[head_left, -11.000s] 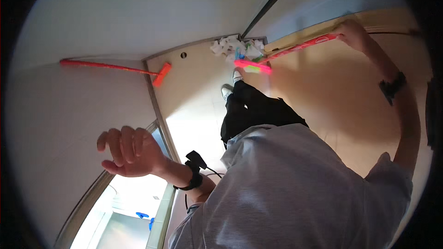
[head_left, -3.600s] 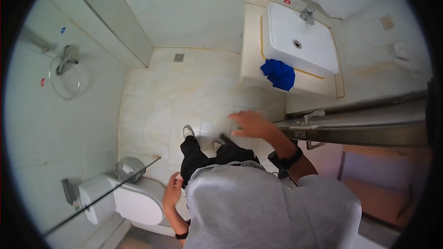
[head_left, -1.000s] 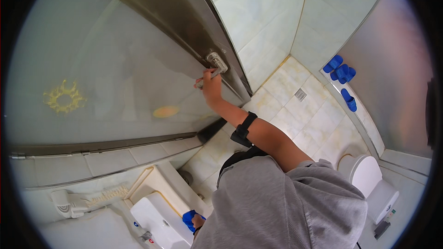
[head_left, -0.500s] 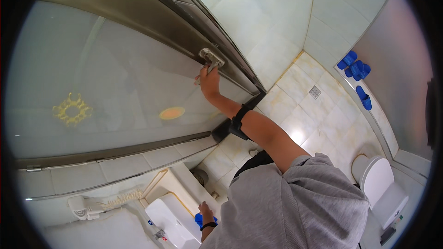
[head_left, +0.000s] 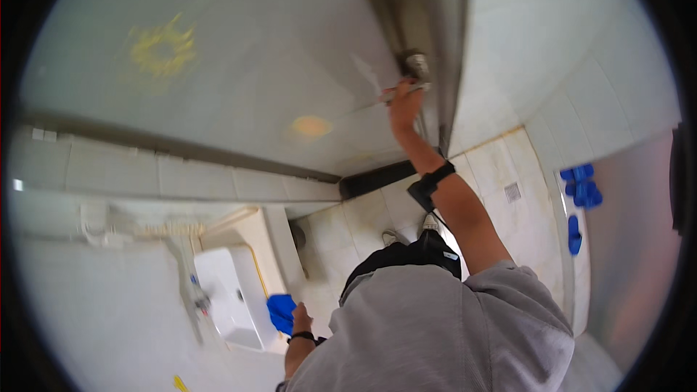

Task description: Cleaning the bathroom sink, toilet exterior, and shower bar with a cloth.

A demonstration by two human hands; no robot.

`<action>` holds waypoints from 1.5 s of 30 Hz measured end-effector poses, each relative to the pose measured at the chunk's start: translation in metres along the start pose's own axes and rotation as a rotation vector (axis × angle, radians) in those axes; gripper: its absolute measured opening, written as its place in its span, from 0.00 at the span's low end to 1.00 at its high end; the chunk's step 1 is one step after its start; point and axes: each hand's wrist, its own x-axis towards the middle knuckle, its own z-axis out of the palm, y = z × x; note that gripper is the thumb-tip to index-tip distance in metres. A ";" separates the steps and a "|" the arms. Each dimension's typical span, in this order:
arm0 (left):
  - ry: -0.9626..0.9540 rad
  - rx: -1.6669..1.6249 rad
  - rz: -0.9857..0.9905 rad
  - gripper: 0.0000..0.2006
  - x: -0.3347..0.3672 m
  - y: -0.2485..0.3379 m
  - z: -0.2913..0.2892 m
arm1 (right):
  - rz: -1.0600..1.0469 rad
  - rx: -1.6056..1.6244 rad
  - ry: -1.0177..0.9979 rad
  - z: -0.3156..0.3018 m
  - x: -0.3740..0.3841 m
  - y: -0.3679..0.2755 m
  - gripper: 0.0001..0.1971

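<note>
My right hand reaches up and is closed around the metal lever handle of a frosted glass door. The door has a brown metal frame and carries a yellow ring-shaped pattern and an orange oval mark. Low on the left, my left hand is closed on a blue cloth, which hangs beside the washbasin. Part of the cloth is hidden behind the hand. A dark band with a small box circles my right forearm.
A white washbasin with a tap stands left of my left hand. A hair dryer hangs on the wall. Several blue slippers lie on a ledge at the right. A drain grate sits in the tiled floor.
My view has turned, and the door now appears more upright and further right. My right hand stays on the handle. More of the blue cloth in my left hand shows.
</note>
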 end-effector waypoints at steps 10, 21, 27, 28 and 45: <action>-0.003 -0.001 0.152 0.24 -0.005 -0.066 0.067 | -0.239 -0.622 0.261 0.005 0.004 0.026 0.16; -0.032 -0.423 0.069 0.18 0.015 -0.038 -0.005 | -0.230 -0.985 0.374 0.021 0.025 0.010 0.19; -0.026 -0.391 0.095 0.16 0.002 -0.029 -0.008 | -0.406 -1.006 0.334 0.017 0.045 0.036 0.18; -0.026 -0.375 0.100 0.16 0.001 -0.026 -0.004 | -0.412 -0.950 0.327 0.019 0.046 0.034 0.18; -0.074 -0.437 0.034 0.25 0.003 -0.003 0.016 | -0.218 -0.716 0.128 0.027 0.043 0.025 0.15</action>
